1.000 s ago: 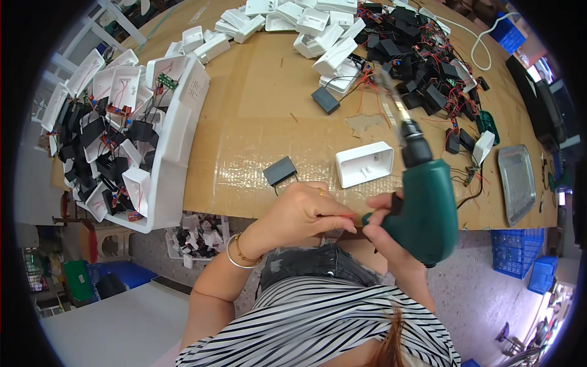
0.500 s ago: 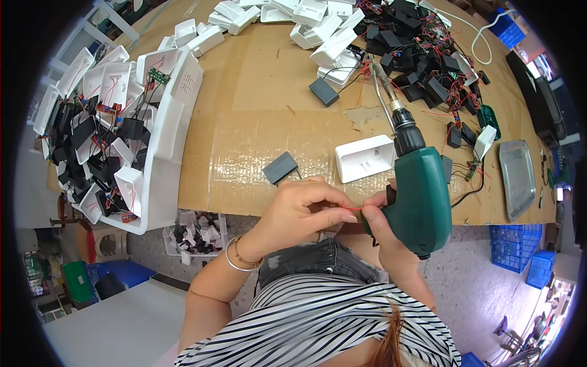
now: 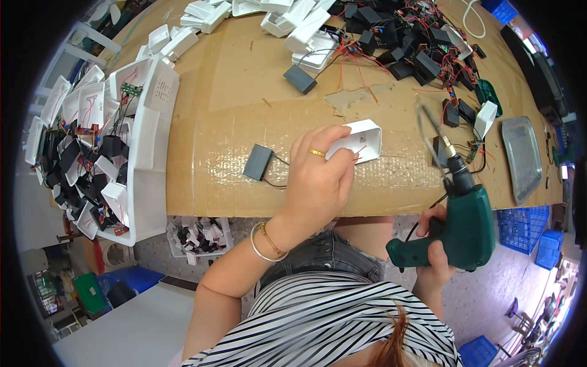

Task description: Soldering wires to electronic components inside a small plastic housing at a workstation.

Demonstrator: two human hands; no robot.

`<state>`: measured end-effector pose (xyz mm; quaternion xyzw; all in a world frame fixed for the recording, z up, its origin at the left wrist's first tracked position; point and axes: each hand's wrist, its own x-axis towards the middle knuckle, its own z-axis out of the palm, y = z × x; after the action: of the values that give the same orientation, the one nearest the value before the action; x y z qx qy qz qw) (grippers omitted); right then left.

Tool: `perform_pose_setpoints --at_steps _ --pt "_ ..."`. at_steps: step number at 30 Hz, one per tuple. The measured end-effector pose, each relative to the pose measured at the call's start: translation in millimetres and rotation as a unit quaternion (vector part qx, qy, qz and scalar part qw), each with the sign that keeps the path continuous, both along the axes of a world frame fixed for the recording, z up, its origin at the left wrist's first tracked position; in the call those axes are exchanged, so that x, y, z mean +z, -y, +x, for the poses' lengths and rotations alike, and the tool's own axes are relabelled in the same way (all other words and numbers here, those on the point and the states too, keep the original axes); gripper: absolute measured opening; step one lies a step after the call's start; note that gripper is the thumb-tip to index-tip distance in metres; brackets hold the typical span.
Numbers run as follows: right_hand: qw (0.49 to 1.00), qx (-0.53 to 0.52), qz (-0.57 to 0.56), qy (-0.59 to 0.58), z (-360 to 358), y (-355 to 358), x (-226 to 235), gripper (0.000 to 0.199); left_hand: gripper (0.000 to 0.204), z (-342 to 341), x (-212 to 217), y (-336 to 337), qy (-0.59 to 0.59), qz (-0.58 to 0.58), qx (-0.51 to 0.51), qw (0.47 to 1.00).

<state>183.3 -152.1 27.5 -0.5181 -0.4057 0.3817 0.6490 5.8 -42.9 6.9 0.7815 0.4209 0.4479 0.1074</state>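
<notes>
My right hand grips a green pistol-shaped soldering gun, its long metal tip pointing away over the table and smeared by motion. My left hand is curled over the left side of an open white plastic case, its index finger at the rim. Red wires show at the thumb, inside the case; what sits between the fingers is hidden. Left of this hand lies a black rectangular box, whose dark leads run toward and under the hand.
At the left stands a white bin packed with cases, black boxes and wired boards. A heap of black boxes with red wires covers the far right. White cases are piled at the back. A metal tray lies at the right edge.
My hands have parted. The left has moved forward to the white case with the red wire, while the right has drawn the soldering gun right and nearer. The view has shifted slightly.
</notes>
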Motion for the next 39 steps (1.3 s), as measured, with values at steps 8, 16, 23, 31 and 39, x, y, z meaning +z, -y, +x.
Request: perform_pose_setpoints --at_steps 8,16,23,31,39 --pt "0.994 0.057 -0.094 0.022 16.7 22.6 -21.8 0.061 0.01 9.6 -8.4 -2.1 -0.039 0.035 0.045 0.998" --pt "0.982 0.06 -0.172 0.054 14.8 25.7 -22.4 0.058 0.009 13.2 -6.8 -2.2 -0.059 0.035 0.068 0.995" --pt "0.977 0.059 -0.196 0.059 11.1 25.9 -19.9 0.058 0.01 14.5 -5.5 -3.4 -0.065 0.035 0.072 0.995" --pt "0.969 0.061 -0.23 0.07 9.8 26.2 -19.5 0.059 0.01 15.4 -5.2 -3.5 -0.061 0.032 0.072 0.995" --pt "0.966 0.073 -0.233 0.085 8.5 22.7 -16.5 0.058 0.011 14.8 -4.6 -5.3 -0.084 0.049 0.081 0.992"
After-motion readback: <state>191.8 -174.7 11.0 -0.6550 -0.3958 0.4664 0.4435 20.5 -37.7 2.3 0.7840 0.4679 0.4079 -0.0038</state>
